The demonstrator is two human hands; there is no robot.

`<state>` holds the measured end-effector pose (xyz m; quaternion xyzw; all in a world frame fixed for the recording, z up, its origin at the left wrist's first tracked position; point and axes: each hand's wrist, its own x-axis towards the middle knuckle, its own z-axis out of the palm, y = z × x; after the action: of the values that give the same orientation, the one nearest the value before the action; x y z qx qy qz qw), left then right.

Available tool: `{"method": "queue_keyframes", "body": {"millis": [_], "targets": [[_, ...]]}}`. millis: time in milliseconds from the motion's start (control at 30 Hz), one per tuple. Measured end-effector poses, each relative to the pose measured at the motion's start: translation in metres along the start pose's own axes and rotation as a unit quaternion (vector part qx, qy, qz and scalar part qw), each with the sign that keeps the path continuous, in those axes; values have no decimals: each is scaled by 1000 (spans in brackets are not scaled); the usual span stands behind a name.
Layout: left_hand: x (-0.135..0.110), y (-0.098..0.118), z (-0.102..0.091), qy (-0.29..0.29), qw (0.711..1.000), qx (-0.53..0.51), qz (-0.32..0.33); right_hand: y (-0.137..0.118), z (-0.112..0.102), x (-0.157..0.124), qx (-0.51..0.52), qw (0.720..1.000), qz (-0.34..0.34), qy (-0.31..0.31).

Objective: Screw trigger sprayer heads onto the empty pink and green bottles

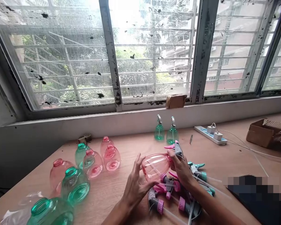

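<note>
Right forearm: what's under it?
Pink-collared sprayers show to the left of the right forearm, teal-collared sprayers to its right; whatever lies directly beneath is covered.

Counter [131, 144]: far edge against white wall [126, 122]. Above, wide window [135, 37], grey frame [110, 47] flaking, panes [84, 25] spotted. Bars [69, 65], greenery [138, 67] outside. Bright daylight coming in.

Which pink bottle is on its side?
The pink bottle between the left hand and right hand, with a sprayer head at its neck; the other pink bottles stand upright.
</note>
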<state>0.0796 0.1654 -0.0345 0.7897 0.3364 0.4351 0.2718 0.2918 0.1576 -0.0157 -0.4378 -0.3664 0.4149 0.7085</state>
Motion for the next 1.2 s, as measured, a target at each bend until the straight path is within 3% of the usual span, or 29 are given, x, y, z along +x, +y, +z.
{"method": "queue_keyframes", "body": {"millis": [100, 200, 367, 500, 567, 767, 900, 1000, 1200], "targets": [[3, -2, 2, -32, 988, -142, -49, -2, 0, -2, -7, 1000, -6, 16], [5, -4, 3, -14, 982, -179, -55, -4, 0, -3, -12, 1000, -6, 21], [0, 1, 1, -11, 991, -127, -30, -3, -1, 0, -22, 999, -1, 28], [-4, 4, 3, -6, 996, -7, 86, 1, -4, 6, -21, 999, -8, 45], [-4, 3, 5, -10, 994, 7, 111, 2, -5, 7, -18, 998, -15, 52], [-2, 2, 2, -99, 987, -123, -29, -3, -4, 2, -18, 997, -52, 44], [-1, 7, 0, -123, 984, -122, -49, -2, -4, 4, -12, 998, -47, 43], [-4, 8, 2, -98, 991, -80, -48, 0, -4, 7, -3, 998, -35, 48], [-5, -1, 6, -28, 999, 7, 21, -2, 0, 8, -16, 999, -29, 20]]}}
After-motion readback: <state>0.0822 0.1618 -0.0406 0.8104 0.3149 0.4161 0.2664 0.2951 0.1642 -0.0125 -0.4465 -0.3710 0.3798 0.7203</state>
